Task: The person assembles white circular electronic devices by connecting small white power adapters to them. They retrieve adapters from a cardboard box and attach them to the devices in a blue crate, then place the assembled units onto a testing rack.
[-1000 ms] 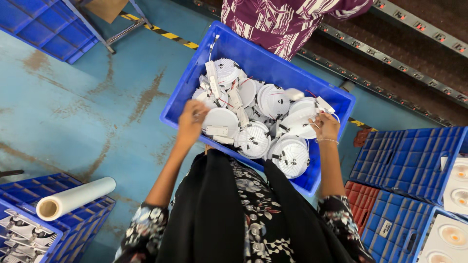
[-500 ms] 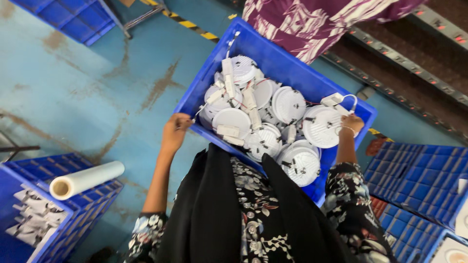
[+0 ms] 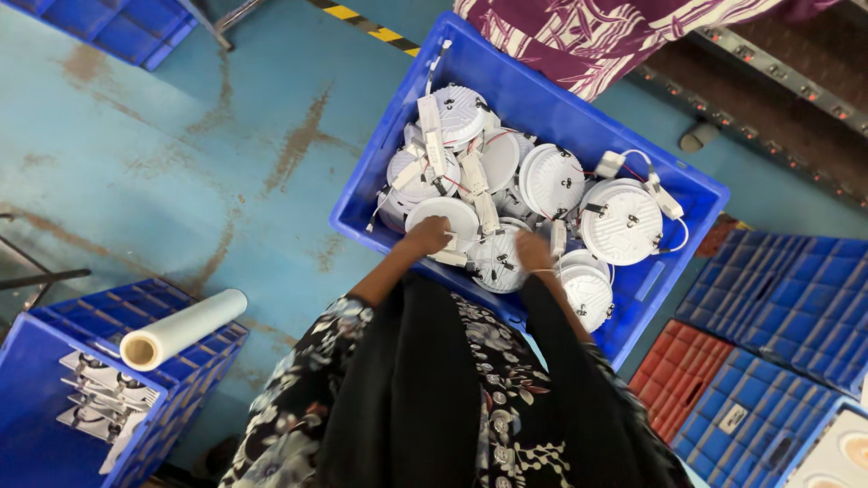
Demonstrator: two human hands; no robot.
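A large blue crate (image 3: 506,86) on the floor holds several white round lamps with small wired driver boxes. My left hand (image 3: 427,237) reaches in at the crate's near edge, fingers curled over the rim of one white round lamp (image 3: 448,215). My right hand (image 3: 533,251) is just beside it, knuckles up, resting among the lamps next to another ribbed lamp (image 3: 495,262). Its fingers are hidden. A larger lamp (image 3: 622,221) with a looped white cable lies to the right.
Another person in purple patterned cloth (image 3: 588,36) stands at the crate's far side. A roll of clear film (image 3: 181,330) lies on a blue crate (image 3: 54,361) at lower left. Upturned blue crates (image 3: 796,307) and a red one (image 3: 678,380) sit at the right.
Both hands have left the crate's side rims and moved inward, close together, onto the lamps at the near edge. The crate now sits nearer and more central in view.
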